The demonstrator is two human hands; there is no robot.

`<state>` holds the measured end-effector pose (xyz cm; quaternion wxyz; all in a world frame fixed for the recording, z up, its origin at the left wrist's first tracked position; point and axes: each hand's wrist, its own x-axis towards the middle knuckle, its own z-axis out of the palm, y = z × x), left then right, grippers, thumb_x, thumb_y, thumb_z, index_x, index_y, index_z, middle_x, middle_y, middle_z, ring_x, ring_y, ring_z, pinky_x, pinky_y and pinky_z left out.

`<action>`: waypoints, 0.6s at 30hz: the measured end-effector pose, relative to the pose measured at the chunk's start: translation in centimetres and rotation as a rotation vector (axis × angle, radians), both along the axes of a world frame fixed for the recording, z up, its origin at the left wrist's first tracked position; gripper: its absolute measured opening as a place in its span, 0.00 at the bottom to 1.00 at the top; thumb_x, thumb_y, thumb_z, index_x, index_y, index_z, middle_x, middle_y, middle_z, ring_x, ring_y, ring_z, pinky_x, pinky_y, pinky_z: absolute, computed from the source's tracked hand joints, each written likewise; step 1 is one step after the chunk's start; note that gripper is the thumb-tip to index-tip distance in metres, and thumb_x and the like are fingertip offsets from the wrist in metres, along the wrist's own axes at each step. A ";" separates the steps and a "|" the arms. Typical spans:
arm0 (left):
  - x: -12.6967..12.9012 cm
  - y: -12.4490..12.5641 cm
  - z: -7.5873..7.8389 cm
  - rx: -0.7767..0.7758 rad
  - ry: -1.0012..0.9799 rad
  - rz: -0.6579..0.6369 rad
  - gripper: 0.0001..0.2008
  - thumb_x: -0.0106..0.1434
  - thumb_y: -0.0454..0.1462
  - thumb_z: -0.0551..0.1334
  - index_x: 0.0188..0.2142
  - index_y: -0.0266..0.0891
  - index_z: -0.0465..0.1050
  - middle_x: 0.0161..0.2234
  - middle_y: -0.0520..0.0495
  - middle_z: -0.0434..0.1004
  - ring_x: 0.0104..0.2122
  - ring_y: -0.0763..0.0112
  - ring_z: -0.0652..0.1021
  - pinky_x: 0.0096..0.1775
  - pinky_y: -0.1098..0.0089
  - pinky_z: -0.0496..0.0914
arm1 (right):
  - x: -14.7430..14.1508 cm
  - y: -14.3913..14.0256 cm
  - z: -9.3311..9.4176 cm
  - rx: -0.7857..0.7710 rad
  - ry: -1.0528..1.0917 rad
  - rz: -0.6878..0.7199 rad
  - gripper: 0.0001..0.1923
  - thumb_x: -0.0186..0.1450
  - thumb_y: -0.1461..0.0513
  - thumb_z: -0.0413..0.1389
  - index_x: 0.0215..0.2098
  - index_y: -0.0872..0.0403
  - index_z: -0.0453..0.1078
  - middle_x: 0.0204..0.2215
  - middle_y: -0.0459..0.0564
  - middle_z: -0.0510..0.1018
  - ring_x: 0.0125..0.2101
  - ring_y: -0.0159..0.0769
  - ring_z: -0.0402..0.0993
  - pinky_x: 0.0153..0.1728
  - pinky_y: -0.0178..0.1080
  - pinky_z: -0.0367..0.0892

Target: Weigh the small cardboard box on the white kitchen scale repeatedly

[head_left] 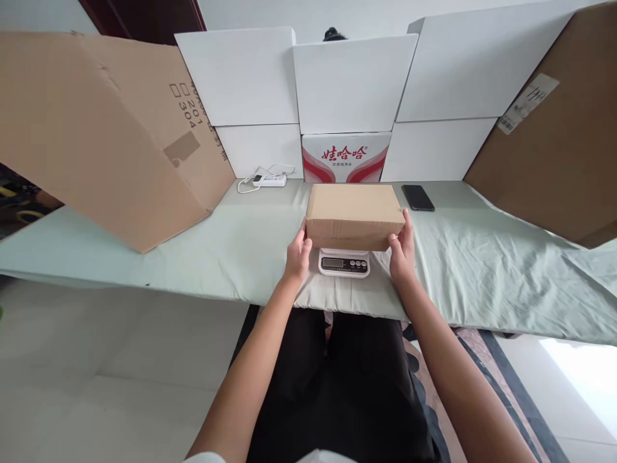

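Note:
A closed brown cardboard box (354,204) is between my two hands, over a white digital kitchen scale (344,263). My left hand (297,252) grips its left end, thumb at the front corner. Around the right end are the fingers of my right hand (403,247), with the thumb near the lower front edge. Only the front of the scale shows, with its display and several buttons; the box hides its platform. Whether the box rests on the scale or is held just above it, I cannot tell.
A pale green cloth covers the table (260,257). Behind the box stand stacked white boxes (354,83) and a red-and-white carton (344,157). Large cardboard panels flank the table, left (106,128) and right (554,148). A black phone (418,197) and a white power strip (270,181) lie at the back.

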<state>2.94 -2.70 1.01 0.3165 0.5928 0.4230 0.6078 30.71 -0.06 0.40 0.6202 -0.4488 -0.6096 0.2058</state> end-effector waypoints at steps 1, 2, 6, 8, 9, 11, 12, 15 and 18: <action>0.0 -0.1 0.1 0.000 0.008 -0.007 0.46 0.72 0.68 0.54 0.76 0.43 0.67 0.78 0.38 0.69 0.79 0.45 0.67 0.79 0.48 0.63 | 0.0 0.0 0.0 0.001 -0.001 0.008 0.47 0.72 0.35 0.55 0.82 0.44 0.55 0.81 0.57 0.61 0.79 0.60 0.59 0.79 0.68 0.59; 0.0 -0.3 0.3 -0.002 0.018 -0.015 0.46 0.72 0.68 0.54 0.76 0.43 0.67 0.78 0.38 0.69 0.79 0.44 0.68 0.79 0.47 0.64 | 0.0 -0.1 0.1 -0.001 0.001 0.020 0.48 0.72 0.35 0.55 0.82 0.44 0.54 0.82 0.57 0.59 0.80 0.60 0.58 0.79 0.68 0.58; -0.6 -0.3 1.9 0.030 0.018 -0.050 0.45 0.73 0.67 0.56 0.77 0.43 0.66 0.78 0.39 0.69 0.79 0.46 0.67 0.79 0.49 0.64 | 0.3 0.6 1.6 0.022 0.035 0.131 0.48 0.72 0.37 0.57 0.83 0.37 0.48 0.82 0.53 0.59 0.81 0.59 0.58 0.79 0.68 0.58; -0.9 0.8 3.1 0.071 -0.002 -0.067 0.45 0.73 0.67 0.56 0.77 0.44 0.65 0.79 0.41 0.68 0.80 0.48 0.66 0.79 0.51 0.64 | 0.6 2.1 2.6 0.069 0.030 0.182 0.47 0.72 0.37 0.57 0.82 0.33 0.45 0.82 0.51 0.60 0.80 0.57 0.59 0.79 0.69 0.59; -1.0 1.8 3.7 0.087 -0.005 -0.075 0.45 0.73 0.67 0.56 0.78 0.45 0.64 0.79 0.41 0.68 0.80 0.48 0.66 0.78 0.52 0.64 | 0.6 3.3 3.1 0.101 0.022 0.192 0.47 0.72 0.36 0.57 0.82 0.31 0.45 0.81 0.50 0.61 0.80 0.57 0.59 0.78 0.70 0.59; -0.9 4.5 4.3 0.091 0.003 -0.083 0.46 0.71 0.69 0.56 0.77 0.48 0.65 0.78 0.43 0.69 0.80 0.49 0.67 0.78 0.52 0.64 | 0.4 6.0 3.5 0.158 0.016 0.191 0.49 0.69 0.33 0.56 0.82 0.29 0.43 0.81 0.49 0.60 0.80 0.57 0.58 0.78 0.72 0.58; -0.7 6.0 4.3 0.076 0.010 -0.086 0.46 0.70 0.71 0.56 0.76 0.49 0.66 0.78 0.43 0.70 0.79 0.48 0.67 0.78 0.52 0.64 | 0.2 7.4 3.4 0.174 0.015 0.176 0.51 0.68 0.31 0.56 0.82 0.30 0.43 0.81 0.48 0.58 0.81 0.58 0.56 0.79 0.73 0.56; -0.1 10.2 3.0 -0.006 -0.015 -0.064 0.49 0.66 0.74 0.56 0.74 0.48 0.69 0.76 0.41 0.73 0.79 0.46 0.68 0.79 0.50 0.62 | -1.1 10.6 2.6 0.109 0.062 0.136 0.54 0.66 0.30 0.55 0.82 0.37 0.45 0.81 0.53 0.59 0.81 0.57 0.57 0.82 0.70 0.50; 0.1 12.7 1.1 -0.062 -0.034 -0.034 0.49 0.67 0.74 0.55 0.73 0.47 0.70 0.75 0.41 0.74 0.79 0.46 0.67 0.80 0.49 0.60 | -2.2 11.9 1.4 -0.011 0.118 0.116 0.58 0.64 0.29 0.54 0.82 0.43 0.46 0.78 0.58 0.63 0.78 0.58 0.61 0.81 0.69 0.51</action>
